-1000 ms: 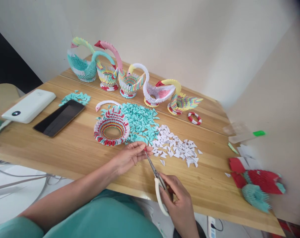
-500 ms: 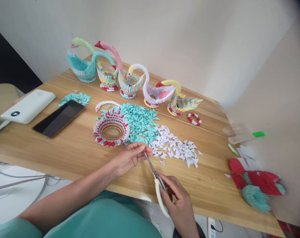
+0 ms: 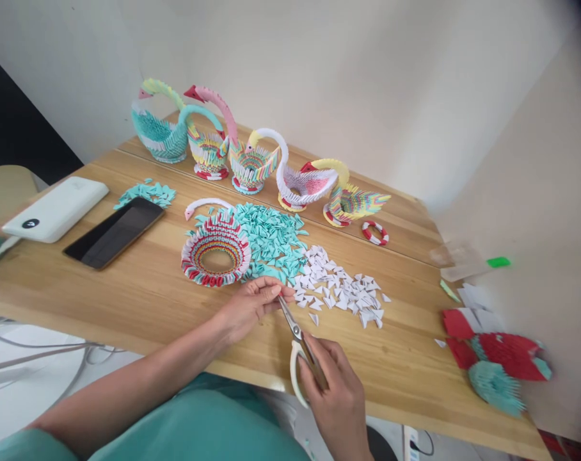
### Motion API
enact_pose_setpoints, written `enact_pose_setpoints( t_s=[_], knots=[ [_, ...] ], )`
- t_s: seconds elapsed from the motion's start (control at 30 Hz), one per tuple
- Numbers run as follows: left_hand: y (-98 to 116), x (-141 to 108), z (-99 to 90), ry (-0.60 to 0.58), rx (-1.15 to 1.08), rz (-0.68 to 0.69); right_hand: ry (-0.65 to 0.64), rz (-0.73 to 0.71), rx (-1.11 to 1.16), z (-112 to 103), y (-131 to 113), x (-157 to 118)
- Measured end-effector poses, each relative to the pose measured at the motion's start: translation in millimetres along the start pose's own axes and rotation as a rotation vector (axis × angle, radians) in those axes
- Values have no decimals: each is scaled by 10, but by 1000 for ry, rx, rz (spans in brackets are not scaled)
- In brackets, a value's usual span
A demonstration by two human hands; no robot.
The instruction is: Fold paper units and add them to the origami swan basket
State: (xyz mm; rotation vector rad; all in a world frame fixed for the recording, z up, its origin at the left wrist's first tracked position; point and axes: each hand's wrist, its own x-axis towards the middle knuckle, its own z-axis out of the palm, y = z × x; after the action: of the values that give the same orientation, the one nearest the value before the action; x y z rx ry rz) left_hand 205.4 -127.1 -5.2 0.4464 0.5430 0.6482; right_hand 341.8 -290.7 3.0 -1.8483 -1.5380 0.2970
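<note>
1. Your left hand (image 3: 252, 306) pinches a small red piece (image 3: 281, 294) between thumb and fingers, in front of the teal pieces (image 3: 271, 234) and white pieces (image 3: 352, 291). So little of it shows that a loose pinch could let it slip.
2. Your right hand (image 3: 336, 387) is closed around the handles of the scissors (image 3: 297, 331), their tips at the red piece. I can't tell whether the tips clamp it or only touch it.
3. Your left fingertips sit right by those tips; a slip or sudden squeeze could nick skin.
4. Squeezing the handles too hard could cut, crease or tear the red piece, which looks like folded paper.
5. If it drops, it could get lost among the loose pieces, or fall off the near edge of the table (image 3: 175, 314), since you're working close to it.
6. Swing your left hand back carelessly and you could knock the bowl (image 3: 218, 232) or shift the white neck (image 3: 211, 201) lying behind it; neither looks fastened down.
</note>
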Motion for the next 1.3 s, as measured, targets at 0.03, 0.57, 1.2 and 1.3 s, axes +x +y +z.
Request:
enact_pose_setpoints(
  t_s=[0.03,0.57,1.2,1.3],
  knots=[
    [-2,-2,3,-2,-2,-3,-29,41,55,1,-2,13],
    [-19,24,-52,8,-91,-46,-117,111,197,-204,-10,34],
    [-27,25,-54,-46,-110,-45,-60,119,207,-158,-68,50],
    [-23,23,-50,-45,-110,-58,-41,115,200,-152,-70,48]
  ],
)
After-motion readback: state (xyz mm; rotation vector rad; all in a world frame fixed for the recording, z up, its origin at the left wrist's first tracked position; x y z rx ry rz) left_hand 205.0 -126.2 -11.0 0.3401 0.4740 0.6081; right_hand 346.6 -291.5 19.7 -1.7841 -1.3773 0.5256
